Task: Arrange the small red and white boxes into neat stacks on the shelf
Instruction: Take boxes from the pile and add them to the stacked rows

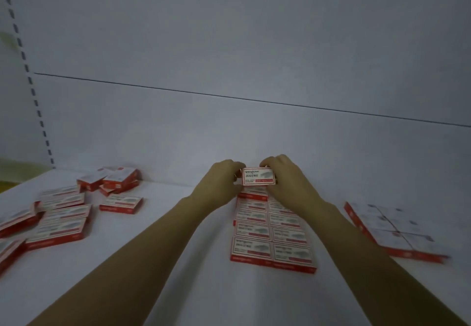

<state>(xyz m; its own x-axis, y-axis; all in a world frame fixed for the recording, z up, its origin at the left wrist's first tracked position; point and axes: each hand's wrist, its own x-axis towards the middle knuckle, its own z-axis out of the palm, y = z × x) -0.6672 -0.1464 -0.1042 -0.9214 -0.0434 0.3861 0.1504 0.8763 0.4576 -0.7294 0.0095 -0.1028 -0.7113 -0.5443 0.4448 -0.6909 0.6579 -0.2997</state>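
A small red and white box is held between both hands above the far end of a two-column block of boxes in the middle of the white shelf. My left hand grips its left end and my right hand grips its right end and top. The held box faces me, label upright. Loose boxes lie scattered at the left, some piled near the back. A flat group of boxes lies at the right.
The shelf's white back panel rises just behind the hands. A slotted upright runs down the left side. Bare shelf surface lies between the left scatter and the middle block.
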